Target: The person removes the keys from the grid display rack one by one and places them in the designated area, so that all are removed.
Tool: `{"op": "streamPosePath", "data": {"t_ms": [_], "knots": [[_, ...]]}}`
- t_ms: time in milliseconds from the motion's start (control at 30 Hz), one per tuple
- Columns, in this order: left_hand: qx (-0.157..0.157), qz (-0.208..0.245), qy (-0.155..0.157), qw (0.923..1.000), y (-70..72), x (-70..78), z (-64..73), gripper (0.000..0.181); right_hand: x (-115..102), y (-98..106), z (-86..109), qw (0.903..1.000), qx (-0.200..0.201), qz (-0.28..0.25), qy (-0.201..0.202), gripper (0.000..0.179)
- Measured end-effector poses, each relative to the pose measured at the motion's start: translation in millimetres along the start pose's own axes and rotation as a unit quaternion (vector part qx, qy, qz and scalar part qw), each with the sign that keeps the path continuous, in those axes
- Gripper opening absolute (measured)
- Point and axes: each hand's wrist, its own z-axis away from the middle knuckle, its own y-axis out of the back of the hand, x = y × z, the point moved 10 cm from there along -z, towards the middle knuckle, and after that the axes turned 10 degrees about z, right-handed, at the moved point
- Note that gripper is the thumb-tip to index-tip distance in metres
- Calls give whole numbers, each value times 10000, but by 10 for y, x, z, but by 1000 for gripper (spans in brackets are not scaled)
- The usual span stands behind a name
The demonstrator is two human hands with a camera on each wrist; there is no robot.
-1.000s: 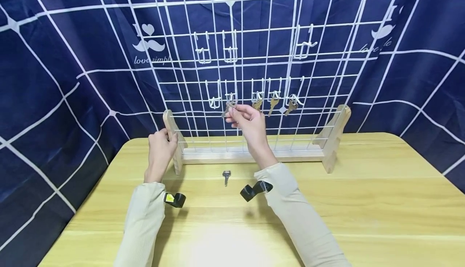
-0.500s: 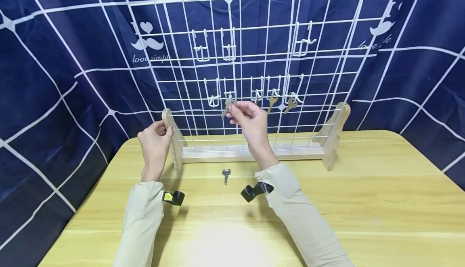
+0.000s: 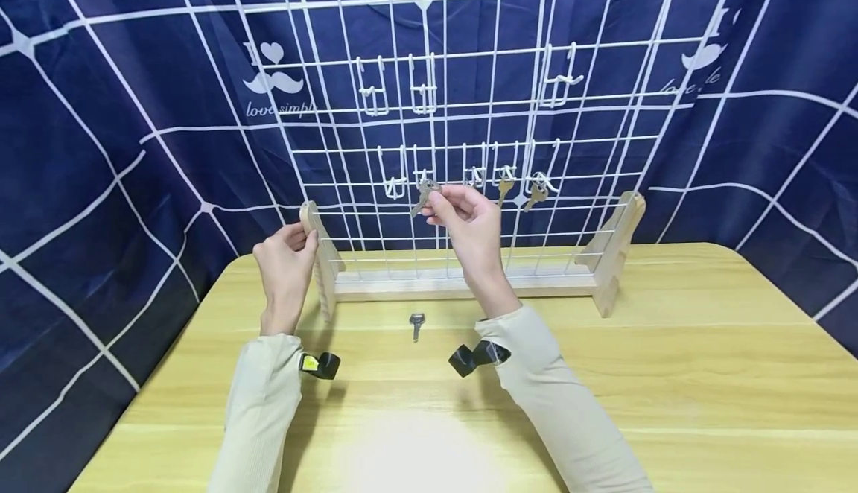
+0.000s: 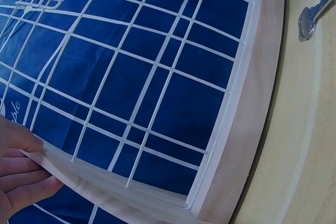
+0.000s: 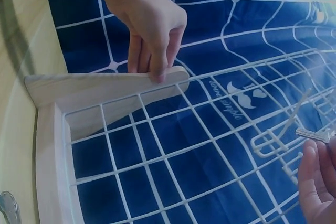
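Observation:
My right hand (image 3: 474,240) pinches a silver key (image 3: 424,198) between thumb and fingers, right at the front of a small white wire hook (image 3: 423,176) in the lower row. In the right wrist view the key (image 5: 312,134) points its blade toward the hooks. At the left end of the rack, my left hand (image 3: 287,266) grips the top of the wooden side support (image 3: 324,273), thumb on one face and fingers on the other. Another key (image 3: 417,325) lies on the table in front of the rack.
Brassy keys (image 3: 506,186) hang from lower hooks to the right of my right hand. An unladen hook (image 3: 395,187) is just left of it. Three hooks sit higher on the white wire grid (image 3: 496,98). Blue patterned cloth (image 3: 100,180) surrounds the wooden table (image 3: 704,374).
My left hand has slid up the side support and now holds its top. The right hand has shifted slightly to the right, its key still at the same hook.

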Motion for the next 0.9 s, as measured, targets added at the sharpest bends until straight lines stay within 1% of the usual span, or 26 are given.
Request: {"op": "streamPosePath", "data": {"t_ms": [233,467,600,900], "knots": [[-10,-52,-39,10000,-1,2,15,23,-75,21,22,9998,-11,90,188,13],[66,-138,-98,9998,25,8,27,22,-120,27,27,9993,-76,215,303,14],[50,-88,-119,9999,18,14,18,22,-102,51,29,9992,-141,258,257,14],[29,-91,-73,9999,4,8,14,22,-48,90,50,9977,-435,496,136,11]]}}
